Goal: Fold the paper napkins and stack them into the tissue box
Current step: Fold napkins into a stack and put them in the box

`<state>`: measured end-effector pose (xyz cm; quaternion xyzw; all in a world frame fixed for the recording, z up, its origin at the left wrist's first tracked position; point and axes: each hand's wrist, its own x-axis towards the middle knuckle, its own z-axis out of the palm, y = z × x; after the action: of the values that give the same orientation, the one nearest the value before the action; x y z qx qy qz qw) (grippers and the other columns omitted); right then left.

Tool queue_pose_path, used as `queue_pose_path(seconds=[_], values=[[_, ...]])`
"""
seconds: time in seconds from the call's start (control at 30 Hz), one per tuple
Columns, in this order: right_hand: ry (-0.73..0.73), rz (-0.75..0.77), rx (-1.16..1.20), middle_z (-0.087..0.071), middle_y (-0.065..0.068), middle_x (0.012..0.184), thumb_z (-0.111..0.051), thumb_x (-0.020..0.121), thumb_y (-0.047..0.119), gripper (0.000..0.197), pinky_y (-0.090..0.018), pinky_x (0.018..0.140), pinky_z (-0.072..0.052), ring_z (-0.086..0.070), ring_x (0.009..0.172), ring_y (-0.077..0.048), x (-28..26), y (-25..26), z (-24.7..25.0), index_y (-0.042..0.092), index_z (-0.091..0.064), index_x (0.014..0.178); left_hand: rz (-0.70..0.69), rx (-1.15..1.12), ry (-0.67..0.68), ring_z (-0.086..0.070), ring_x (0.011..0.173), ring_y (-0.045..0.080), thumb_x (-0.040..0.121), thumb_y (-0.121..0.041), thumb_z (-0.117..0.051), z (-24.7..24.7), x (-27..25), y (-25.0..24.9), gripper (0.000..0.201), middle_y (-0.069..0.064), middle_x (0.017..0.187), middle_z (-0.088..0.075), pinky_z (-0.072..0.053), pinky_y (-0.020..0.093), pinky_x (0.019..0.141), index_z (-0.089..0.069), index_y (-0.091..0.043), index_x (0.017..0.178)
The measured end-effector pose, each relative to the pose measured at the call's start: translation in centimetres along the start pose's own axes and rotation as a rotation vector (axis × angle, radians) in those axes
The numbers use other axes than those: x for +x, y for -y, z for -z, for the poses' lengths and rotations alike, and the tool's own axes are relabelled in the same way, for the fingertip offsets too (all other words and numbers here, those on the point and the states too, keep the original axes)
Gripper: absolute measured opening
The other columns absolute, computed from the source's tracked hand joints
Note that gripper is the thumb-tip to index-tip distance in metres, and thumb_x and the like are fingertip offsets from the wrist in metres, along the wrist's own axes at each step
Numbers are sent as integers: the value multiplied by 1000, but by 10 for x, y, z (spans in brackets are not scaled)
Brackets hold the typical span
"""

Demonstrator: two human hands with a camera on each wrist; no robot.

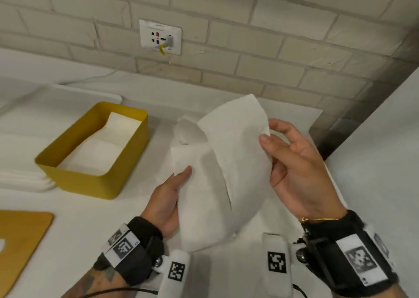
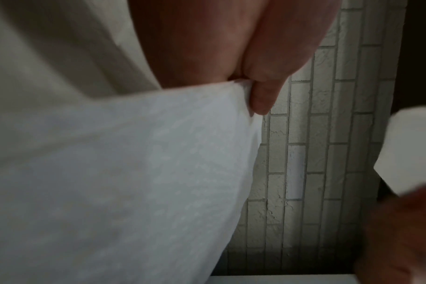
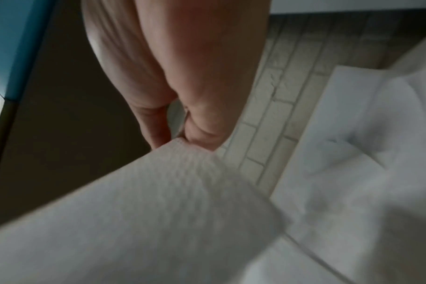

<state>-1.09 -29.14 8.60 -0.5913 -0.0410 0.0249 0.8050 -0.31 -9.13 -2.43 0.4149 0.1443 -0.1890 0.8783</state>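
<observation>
Nearest the camera, two wrists wear dark bands with black-and-white coded markers. Just beyond them the left hand (image 1: 169,198) grips the left edge of a white paper napkin (image 1: 217,173), thumb lying on the front face and the fingers hidden behind the sheet. Opposite it, the right hand (image 1: 294,168) pinches the napkin's right edge between thumb and fingertips, the remaining fingers loosely spread. Held this way, the napkin hangs above the white countertop (image 1: 226,272), bowed into a curve with its upper right portion arching over toward the left (the right wrist view confirms the pinch at a corner (image 3: 182,143); the left wrist view shows the thumb (image 2: 263,94) against the sheet's edge).

At far left, a tan board (image 1: 20,243) lies flat on the counter, partly cut by the frame. Farther back and left of the hands stands the yellow tissue box (image 1: 102,184), open at the top, with white folded napkins (image 1: 102,148) lying inside. White stacked sheets (image 1: 22,180) lie just beside the box's left corner. Beyond the held napkin, crumpled white paper (image 1: 186,127) rests on the counter. Rearmost, a pale brick wall (image 1: 272,48) carries a white socket plate (image 1: 161,37) with a plug.
</observation>
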Motion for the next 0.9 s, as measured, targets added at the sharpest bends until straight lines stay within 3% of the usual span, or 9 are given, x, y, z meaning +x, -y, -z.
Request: queue_pose_path(seconds=[0.13, 0.2, 0.3, 0.47, 0.57, 0.7, 0.8, 0.9], values=[[-184, -209, -356, -79, -1, 93, -73, 91, 14, 19, -32, 75, -57, -72, 86, -19, 7, -64, -5, 16, -68, 109, 34, -26, 82, -69, 114, 35, 104, -40, -44, 1, 1, 4, 47, 20, 128, -69, -50, 48, 101, -66, -9, 132], [-247, -250, -374, -79, 2, 92, -74, 90, 15, 17, -33, 80, -56, -73, 88, -18, 7, -84, -4, 17, -70, 106, 41, -41, 91, -63, 125, 37, 105, -48, -40, 4, 4, 6, 56, 21, 135, -65, -45, 50, 109, -61, -9, 139], [-273, -284, -270, -79, -5, 91, -72, 91, 7, 14, -34, 76, -56, -74, 85, -19, 6, -94, -2, 10, -68, 104, 63, -78, 119, -52, 137, 38, 104, -61, -35, 9, 8, 10, 68, 21, 147, -56, -32, 55, 120, -50, -12, 149], [-269, -260, -316, -79, -3, 90, -73, 91, 10, 13, -35, 81, -55, -73, 87, -18, 8, -99, -1, 13, -68, 102, 31, -36, 77, -64, 126, 31, 101, -66, -29, 4, 10, 10, 73, 17, 135, -66, -45, 46, 109, -58, -13, 142], [-293, -246, -345, -79, 0, 88, -74, 90, 11, 12, -33, 82, -54, -72, 87, -14, 10, -100, -1, 15, -68, 100, 35, -9, 85, -64, 126, 31, 98, -71, -25, 3, 10, 8, 79, 16, 135, -66, -45, 45, 108, -59, -14, 141], [-319, -229, -360, -78, 3, 89, -75, 90, 13, 13, -27, 83, -54, -72, 91, -14, 11, -105, -1, 18, -68, 99, 22, 9, 76, -63, 126, 31, 101, -64, -33, 3, 10, 10, 69, 16, 135, -67, -43, 47, 111, -59, -14, 141], [-312, -246, -338, -78, -1, 90, -75, 90, 11, 15, -26, 78, -56, -73, 87, -15, 11, -108, -3, 14, -67, 101, 12, 57, 70, -69, 117, 31, 104, -45, -45, 2, 10, 11, 50, 17, 126, -71, -51, 45, 99, -62, -8, 135], [-284, -281, -307, -78, -7, 91, -79, 85, 8, 25, -34, 79, -60, -75, 87, -22, 8, -111, -2, 11, -64, 104, 5, 80, 51, -73, 109, 31, 106, -37, -46, 2, 11, 12, 42, 17, 120, -74, -53, 44, 92, -65, -7, 129]])
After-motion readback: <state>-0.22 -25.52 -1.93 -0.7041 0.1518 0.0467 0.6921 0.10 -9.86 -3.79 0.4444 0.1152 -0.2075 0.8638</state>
